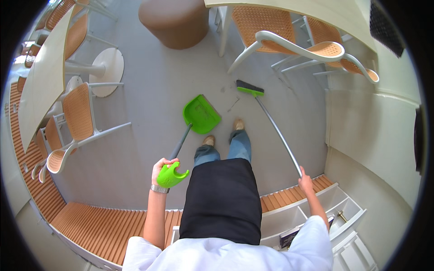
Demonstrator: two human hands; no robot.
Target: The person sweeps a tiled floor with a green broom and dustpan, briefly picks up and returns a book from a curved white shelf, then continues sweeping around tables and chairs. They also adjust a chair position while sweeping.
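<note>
My left hand (163, 169) grips the upper handle of a long-handled green dustpan (200, 114), just below its green hooked top piece (171, 176). The pan rests on the grey floor in front of my feet, its mouth facing up and to the right. In my right hand (306, 180) is the metal pole of a push broom (250, 88). The broom's green head with dark bristles lies on the floor beyond the pan, to the right. Between pan and broom head are thin dark marks or debris (234, 103); which of these I cannot tell.
A brown pouf (176, 23) stands ahead. Cane chairs (268, 27) surround a table (325, 9) at upper right. More chairs (78, 111) and a pedestal table (44, 78) are at left. Behind me run a slatted wooden bench (105, 227) and a white open shelf unit (284, 220).
</note>
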